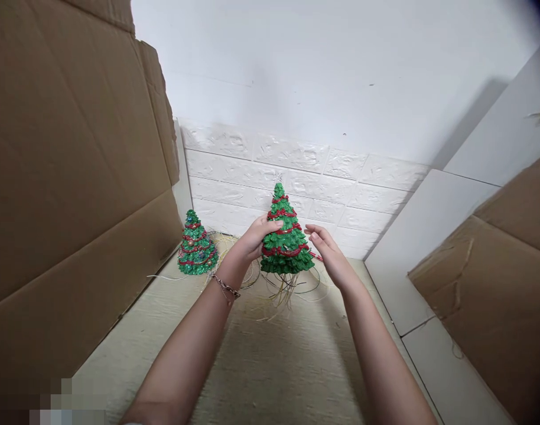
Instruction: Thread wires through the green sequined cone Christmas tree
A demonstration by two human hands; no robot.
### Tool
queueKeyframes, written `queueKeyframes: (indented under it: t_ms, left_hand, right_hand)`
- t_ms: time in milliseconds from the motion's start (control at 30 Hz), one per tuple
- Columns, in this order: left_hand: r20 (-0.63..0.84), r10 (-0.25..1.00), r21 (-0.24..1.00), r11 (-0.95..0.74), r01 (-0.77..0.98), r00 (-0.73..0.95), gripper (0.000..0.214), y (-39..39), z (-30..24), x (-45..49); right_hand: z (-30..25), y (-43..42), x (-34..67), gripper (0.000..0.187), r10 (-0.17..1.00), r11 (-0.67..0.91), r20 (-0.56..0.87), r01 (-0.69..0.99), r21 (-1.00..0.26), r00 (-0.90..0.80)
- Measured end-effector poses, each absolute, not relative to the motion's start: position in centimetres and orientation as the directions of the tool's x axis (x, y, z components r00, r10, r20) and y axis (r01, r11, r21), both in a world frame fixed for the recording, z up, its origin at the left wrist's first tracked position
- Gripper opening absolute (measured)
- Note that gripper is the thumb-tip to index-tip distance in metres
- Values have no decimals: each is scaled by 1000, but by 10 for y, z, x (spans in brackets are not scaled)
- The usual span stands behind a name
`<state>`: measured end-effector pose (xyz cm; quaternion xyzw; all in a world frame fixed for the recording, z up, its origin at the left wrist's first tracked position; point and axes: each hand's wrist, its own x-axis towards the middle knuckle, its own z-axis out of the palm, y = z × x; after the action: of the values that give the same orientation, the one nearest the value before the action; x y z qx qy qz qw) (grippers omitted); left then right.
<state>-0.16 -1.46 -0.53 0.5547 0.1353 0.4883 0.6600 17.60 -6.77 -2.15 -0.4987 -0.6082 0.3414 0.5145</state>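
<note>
Head view: a green glittered cone-shaped tree with red ribbon garland point(284, 236) stands between the hands. The left hand point(256, 237) cups its side, fingers curled onto the foliage; the right hand point(329, 258) hangs open just beside it. Tangled pale wires point(282, 289) splay beneath it; a smaller matching tree point(194, 245) stands left.

Small Christmas tree point(195, 245) and cardboard sheet point(75, 177) block leftward passage.
</note>
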Motion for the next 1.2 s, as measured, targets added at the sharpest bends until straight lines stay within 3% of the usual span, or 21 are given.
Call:
queueKeyframes:
  t_ms: [133,200,367,500,700,900,1200]
  left_hand:
    - [413,793,826,-119,-551,448,41,-13,-9,-6]
    - [421,817,808,-140,-572,394,41,-14,-11,-7]
    - [392,875,806,-177,-564,285,45,-19,-11,-6]
    - [442,827,833,-234,-502,347,63,-15,-7,-8]
    - [461,750,882,-327,-340,474,60,-5,0,-22]
    - [458,748,886,-343,-311,481,62,5,-4,-26]
    - [372,786,922,-250,-295,493,44,8,-7,-25]
  right_hand:
    - [-9,-83,192,66,949,243,165,289,-926,-270]
    - [-5,-89,197,63,941,252,129,389,-886,-314]
    - [-4,-91,188,23,956,270,155,545,-794,-248]
    - [-9,-86,181,7,946,320,220,602,-731,-237]
    - [-16,-80,185,7,922,374,319,727,-576,-221]
    - [-12,-79,189,10,927,341,334,746,-572,-167]
    - [-16,-77,192,12,925,321,357,772,-549,-130]
